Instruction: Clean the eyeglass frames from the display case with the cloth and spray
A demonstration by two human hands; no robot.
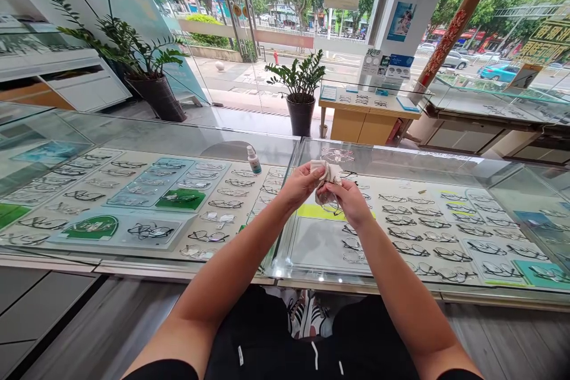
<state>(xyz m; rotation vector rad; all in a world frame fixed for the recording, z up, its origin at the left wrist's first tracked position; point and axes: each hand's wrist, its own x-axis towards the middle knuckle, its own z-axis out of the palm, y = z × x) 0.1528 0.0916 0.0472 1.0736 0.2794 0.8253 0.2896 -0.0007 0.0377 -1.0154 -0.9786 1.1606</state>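
Counter point(178, 139); left hand point(303, 185), right hand point(351, 202) pinch cloth point(327, 175) seemingly hiding glasses point(333, 208).

At frame centre the cloth point(327, 181) and my right hand point(351, 202) hide most of the eyeglasses point(333, 208); the spray bottle point(254, 161) label is unreadably small.

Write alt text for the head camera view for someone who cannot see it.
A person's left hand and right hand hold a white cloth around glasses above a glass counter filled with rows of frames. A small spray bottle stands on the counter, and potted plants stand by the windows beyond.
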